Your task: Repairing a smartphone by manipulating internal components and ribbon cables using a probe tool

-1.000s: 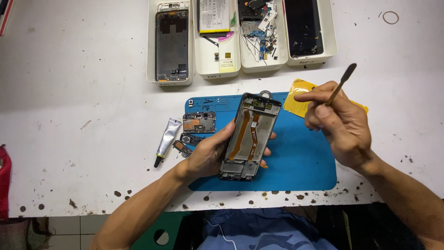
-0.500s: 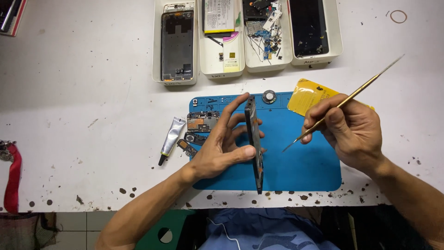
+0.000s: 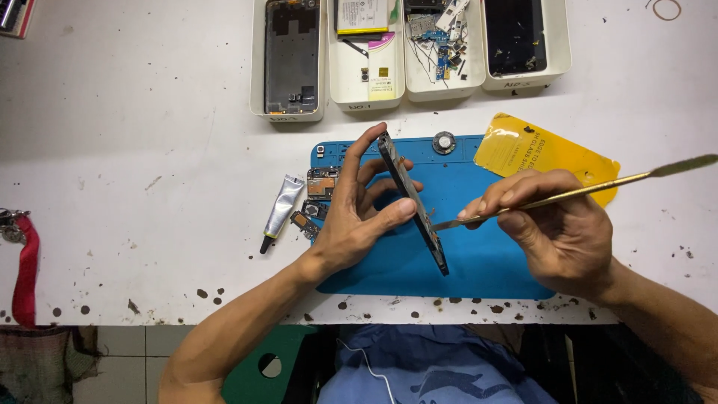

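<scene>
Stained white table [image 3: 134, 112] with a blue mat [image 3: 479, 258].
Four white trays [image 3: 441, 82] along the top edge; glue tube [image 3: 280, 209] left of the mat, yellow sheet [image 3: 523, 150] upper right of it.

Four white trays [image 3: 288, 116] cut off by top edge, phone frame [image 3: 413, 203] seen edge-on so its faces hidden, tray parts [image 3: 441, 37] too small to identify, red strap [image 3: 26, 273] clipped at left edge

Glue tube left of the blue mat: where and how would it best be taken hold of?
Probably by the flat grey body of the glue tube, pinched across its width from above. It lies flat on the white table, black nozzle pointing down-left, with bare table along its left side; small parts crowd the right.
</scene>
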